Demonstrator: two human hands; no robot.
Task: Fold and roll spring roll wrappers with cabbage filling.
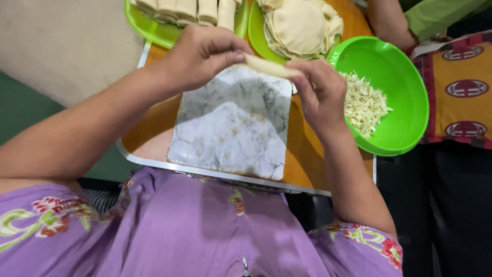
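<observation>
- Our left hand (pixel 197 54) and right hand (pixel 320 90) pinch the ends of a pale rolled pastry wrapper (pixel 267 65).
- It hangs above the grey marble slab (pixel 230 128).
- Right of the slab: a round green plastic bowl (pixel 405 102) of shredded filling (pixel 364 102).

a home food-prep spot: green plates (pixel 154 31) of rolled wrappers on a small orange table (pixel 154 118).

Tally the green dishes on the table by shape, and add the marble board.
Round green bowl with shredded filling: 1
Green plate under the stack of wrappers: 1
Green tray with finished rolls: 1
Marble board: 1
Total: 4
</observation>
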